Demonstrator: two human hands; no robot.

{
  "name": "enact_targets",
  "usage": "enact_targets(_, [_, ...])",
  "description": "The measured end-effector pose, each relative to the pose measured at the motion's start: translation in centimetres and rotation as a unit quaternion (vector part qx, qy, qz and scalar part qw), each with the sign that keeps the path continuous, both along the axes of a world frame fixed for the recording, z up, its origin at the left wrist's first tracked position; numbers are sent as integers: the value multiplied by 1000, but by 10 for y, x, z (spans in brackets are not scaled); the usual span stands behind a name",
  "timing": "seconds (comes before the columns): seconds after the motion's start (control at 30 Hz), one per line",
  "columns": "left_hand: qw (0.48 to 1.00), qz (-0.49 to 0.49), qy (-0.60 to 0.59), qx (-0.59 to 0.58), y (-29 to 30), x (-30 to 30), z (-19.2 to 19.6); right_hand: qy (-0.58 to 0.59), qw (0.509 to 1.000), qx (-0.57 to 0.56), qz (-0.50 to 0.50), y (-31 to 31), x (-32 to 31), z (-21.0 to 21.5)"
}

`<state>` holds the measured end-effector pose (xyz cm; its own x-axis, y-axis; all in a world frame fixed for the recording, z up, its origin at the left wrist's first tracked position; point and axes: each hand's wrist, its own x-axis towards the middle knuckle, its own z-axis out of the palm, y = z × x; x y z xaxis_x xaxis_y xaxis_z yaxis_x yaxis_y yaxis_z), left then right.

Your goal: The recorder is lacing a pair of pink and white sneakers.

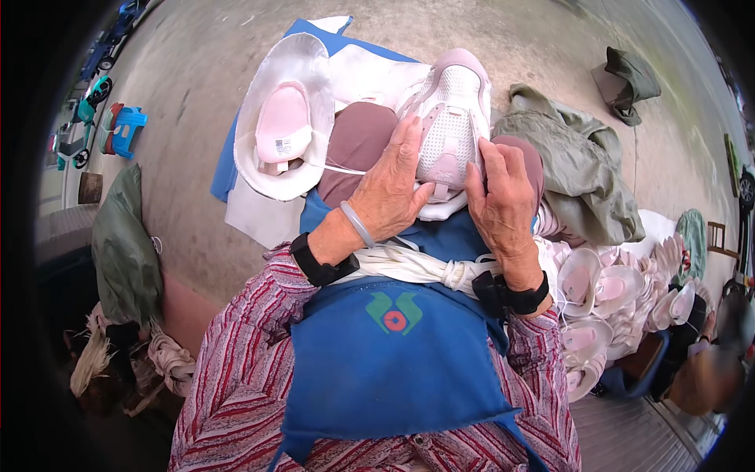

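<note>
A white and pale pink mesh shoe upper (454, 118) rests over my knees with its toe pointing away from me. My left hand (387, 182) holds its left side, fingers along the edge and thumb near the tongue end. On the opposite side my right hand (502, 197) grips the edge with bent fingers. Part of each hand's grip is hidden beneath the upper. Left of it, a second shoe upper (285, 122) lies with its pink insole side showing, and a white cord runs from it toward my left hand. A bundle of white laces (409, 263) crosses my blue apron (385, 370) at the waist.
Many similar shoe uppers (602, 287) are heaped at my right. A grey-green cloth (574, 157) lies beside my right knee, and a dark green bag (126, 244) stands at left. Farther off are a blue stool (128, 130) and a dark bundle (627, 85) on the concrete floor.
</note>
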<state>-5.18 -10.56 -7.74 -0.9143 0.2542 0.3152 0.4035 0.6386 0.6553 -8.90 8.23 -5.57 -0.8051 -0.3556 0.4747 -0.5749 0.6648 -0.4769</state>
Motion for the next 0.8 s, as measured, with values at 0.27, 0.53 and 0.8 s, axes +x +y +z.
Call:
enact_targets(0.27, [997, 4, 12, -72, 2, 2, 9, -78, 996, -39, 10, 1, 5, 2])
enact_targets(0.53, [998, 17, 39, 46, -19, 16, 36, -276, 957, -30, 81, 78, 55, 41])
enact_targets(0.8, [982, -148, -84, 76, 22, 35, 36, -273, 960, 11, 57, 77, 102, 29])
